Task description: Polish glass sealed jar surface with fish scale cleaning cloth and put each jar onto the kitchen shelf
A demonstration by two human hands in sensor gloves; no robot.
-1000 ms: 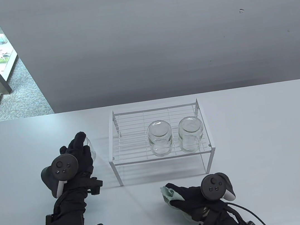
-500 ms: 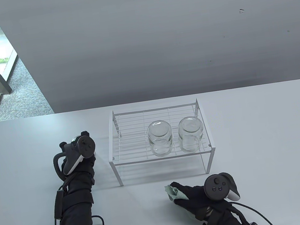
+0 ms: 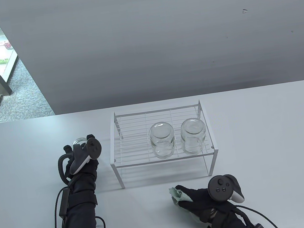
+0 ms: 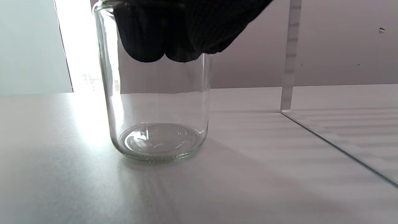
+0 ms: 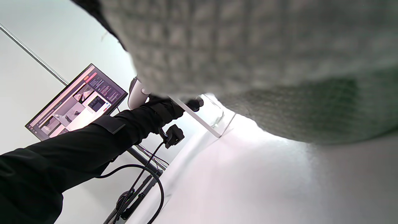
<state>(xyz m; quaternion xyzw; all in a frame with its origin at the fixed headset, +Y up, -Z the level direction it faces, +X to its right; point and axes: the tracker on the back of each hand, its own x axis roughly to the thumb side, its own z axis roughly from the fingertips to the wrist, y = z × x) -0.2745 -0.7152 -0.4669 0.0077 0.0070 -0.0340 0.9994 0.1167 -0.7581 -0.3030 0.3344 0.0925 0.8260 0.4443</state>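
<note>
Table view: a clear glass jar (image 3: 78, 142) stands upright on the white table (image 3: 272, 136), just left of the kitchen shelf (image 3: 136, 162), with the left hand (image 3: 79, 156) at its top. In the left wrist view the jar (image 4: 157, 109) is a smooth, straight-walled cylinder with a thick, ribbed base; it is empty and has no lid, and the black knit fingers (image 4: 146, 46) reach down inside its mouth while the rest of the hand lies out of frame, so the grasp appears to be on the rim. The shelf is a white wire rack on four legs; two more empty clear jars, one (image 3: 162, 144) left of the other (image 3: 194, 136), stand mouth-down on its grid. Near the front edge, the right hand (image 3: 199, 198) clenches a bunched pale green cloth (image 3: 178, 197), whose fine scale-like weave fills the right wrist view (image 5: 248, 56).
</note>
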